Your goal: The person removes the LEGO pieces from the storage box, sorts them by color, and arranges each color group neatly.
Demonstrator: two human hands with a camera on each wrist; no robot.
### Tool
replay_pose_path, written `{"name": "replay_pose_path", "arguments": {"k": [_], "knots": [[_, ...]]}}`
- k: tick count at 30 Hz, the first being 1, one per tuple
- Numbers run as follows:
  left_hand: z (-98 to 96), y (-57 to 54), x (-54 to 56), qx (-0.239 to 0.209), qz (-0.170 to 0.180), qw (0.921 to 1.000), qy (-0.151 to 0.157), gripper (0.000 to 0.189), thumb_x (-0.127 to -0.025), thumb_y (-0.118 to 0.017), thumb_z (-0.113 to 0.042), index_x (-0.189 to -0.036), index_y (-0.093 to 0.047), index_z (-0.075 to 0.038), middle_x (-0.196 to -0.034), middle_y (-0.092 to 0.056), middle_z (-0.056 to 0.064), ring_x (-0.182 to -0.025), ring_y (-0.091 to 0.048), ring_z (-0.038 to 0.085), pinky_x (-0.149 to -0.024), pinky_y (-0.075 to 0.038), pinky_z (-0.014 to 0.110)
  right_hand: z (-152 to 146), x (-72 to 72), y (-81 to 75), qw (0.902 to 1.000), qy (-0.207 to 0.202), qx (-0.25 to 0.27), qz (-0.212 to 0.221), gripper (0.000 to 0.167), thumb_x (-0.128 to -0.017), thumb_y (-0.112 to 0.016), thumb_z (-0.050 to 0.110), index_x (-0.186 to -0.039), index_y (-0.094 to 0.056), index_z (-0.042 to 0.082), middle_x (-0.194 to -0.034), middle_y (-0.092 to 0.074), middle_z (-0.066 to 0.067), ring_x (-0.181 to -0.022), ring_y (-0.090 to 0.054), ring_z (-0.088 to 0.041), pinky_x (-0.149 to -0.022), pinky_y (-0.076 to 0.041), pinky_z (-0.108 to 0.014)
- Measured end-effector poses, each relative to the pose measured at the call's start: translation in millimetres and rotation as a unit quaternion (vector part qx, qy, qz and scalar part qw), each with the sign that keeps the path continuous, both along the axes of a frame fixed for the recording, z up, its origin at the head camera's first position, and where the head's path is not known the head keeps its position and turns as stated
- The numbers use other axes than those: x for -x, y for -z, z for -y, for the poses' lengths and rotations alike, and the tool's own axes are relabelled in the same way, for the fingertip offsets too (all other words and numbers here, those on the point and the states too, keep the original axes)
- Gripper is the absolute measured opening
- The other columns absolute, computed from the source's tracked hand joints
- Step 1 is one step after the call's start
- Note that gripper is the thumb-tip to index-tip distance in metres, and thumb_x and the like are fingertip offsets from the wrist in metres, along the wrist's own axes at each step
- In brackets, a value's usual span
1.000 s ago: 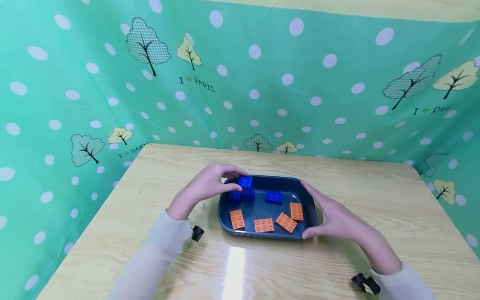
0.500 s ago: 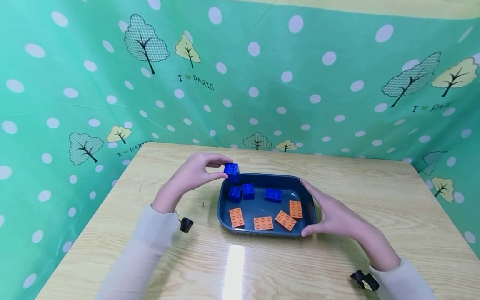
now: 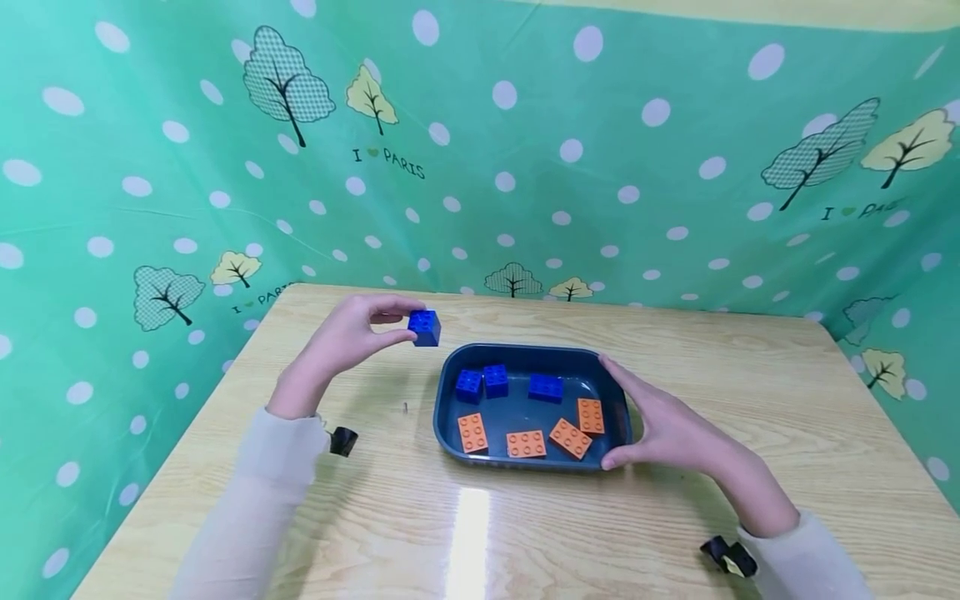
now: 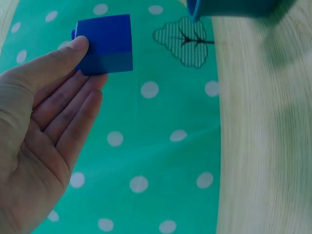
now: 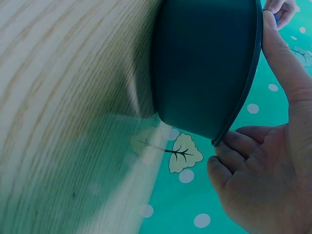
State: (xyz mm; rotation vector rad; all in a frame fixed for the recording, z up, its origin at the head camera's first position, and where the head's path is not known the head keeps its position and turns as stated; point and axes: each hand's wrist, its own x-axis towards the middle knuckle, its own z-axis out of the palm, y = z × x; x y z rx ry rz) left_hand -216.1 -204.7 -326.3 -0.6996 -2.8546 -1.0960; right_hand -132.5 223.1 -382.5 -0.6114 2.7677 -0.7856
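Between thumb and fingers my left hand (image 3: 341, 337) pinches a blue toy brick (image 3: 425, 328), held up beyond the tray's back left corner. The left wrist view shows the brick (image 4: 105, 41) side-on, thumb on its near face and studs pointing left. My right hand (image 3: 671, 433) spans the right end of the dark blue tray (image 3: 525, 417), thumb at the front corner and fingers at the back. In the right wrist view, the thumb and fingers touch the tray's rim (image 5: 251, 83). Inside lie two small blue bricks (image 3: 495, 381) and a longer blue brick (image 3: 546, 388).
Several orange bricks (image 3: 527, 443) lie along the front part of the tray. The tray stands on a pale wooden table (image 3: 405, 517), with a green dotted cloth (image 3: 465, 217) hanging behind. A tiny dark speck (image 3: 406, 407) shows left of the tray.
My left hand has lifted the blue brick from above the tray's back left part and carried it left, past the rim. The right hand stays at the tray's right end.
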Motion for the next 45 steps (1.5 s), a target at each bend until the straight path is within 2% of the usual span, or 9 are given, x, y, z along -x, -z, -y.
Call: {"name": "replay_pose_path", "arguments": {"k": [7,14,21,26,35,45], "knots": [[20.0,2.9,3.4,-0.012,0.008,0.9997,-0.022,0.042,-0.09,-0.075,-0.019,-0.13,-0.066,-0.01,-0.132,-0.066,0.015,-0.12,-0.065,0.036,-0.102,-0.054,0.047,0.4,-0.7,0.0,1.0,-0.001,-0.002,-0.005,0.13,-0.066,-0.087,0.056,-0.162,-0.007,0.02,-0.166,-0.018,-0.02,-0.144,-0.032,-0.049,-0.109,-0.039,-0.067],[36.9,5.6,1.5,-0.019,0.009,0.9992,-0.034,0.042,-0.091,-0.074,-0.018,-0.131,-0.065,-0.009,-0.134,-0.065,0.015,-0.122,-0.063,0.037,-0.104,-0.052,0.05,0.6,-1.1,-0.8,1.0,-0.001,-0.001,-0.005,0.13,-0.066,-0.087,0.057,-0.162,-0.007,0.019,-0.166,-0.018,-0.02,-0.145,-0.032,-0.049,-0.109,-0.039,-0.067],[49.1,7.4,-0.2,-0.012,0.023,0.9977,-0.063,0.042,-0.093,-0.072,-0.017,-0.133,-0.063,-0.007,-0.136,-0.063,0.017,-0.125,-0.06,0.04,-0.104,-0.052,0.05,0.0,0.3,-0.9,1.0,-0.002,-0.001,-0.008,0.13,-0.066,-0.087,0.057,-0.162,-0.007,0.019,-0.166,-0.018,-0.019,-0.145,-0.032,-0.048,-0.11,-0.039,-0.067],[55.4,12.0,0.8,-0.011,0.027,0.9972,-0.069,0.042,-0.093,-0.071,-0.015,-0.133,-0.062,-0.006,-0.136,-0.062,0.019,-0.125,-0.06,0.041,-0.104,-0.051,0.05,-0.7,0.5,-0.6,1.0,-0.004,0.001,-0.007,0.13,-0.066,-0.087,0.056,-0.162,-0.007,0.02,-0.166,-0.018,-0.019,-0.146,-0.031,-0.047,-0.11,-0.038,-0.067],[66.2,25.4,4.6,-0.012,0.044,0.9955,-0.083,0.043,-0.093,-0.071,-0.014,-0.134,-0.061,-0.004,-0.135,-0.062,0.021,-0.126,-0.06,0.041,-0.104,-0.051,0.047,-2.2,-0.3,2.0,1.0,-0.003,-0.002,-0.009,0.131,-0.065,-0.086,0.057,-0.162,-0.007,0.02,-0.166,-0.018,-0.019,-0.145,-0.033,-0.048,-0.109,-0.04,-0.066],[79.1,46.3,10.3,-0.012,0.074,0.9927,-0.094,0.044,-0.094,-0.069,-0.015,-0.136,-0.059,-0.005,-0.137,-0.061,0.02,-0.128,-0.058,0.04,-0.102,-0.051,0.044,-1.9,0.1,2.1,0.9999,-0.006,0.0,-0.013,0.13,-0.065,-0.087,0.055,-0.162,-0.008,0.02,-0.166,-0.019,-0.019,-0.145,-0.033,-0.047,-0.109,-0.041,-0.065]]}}
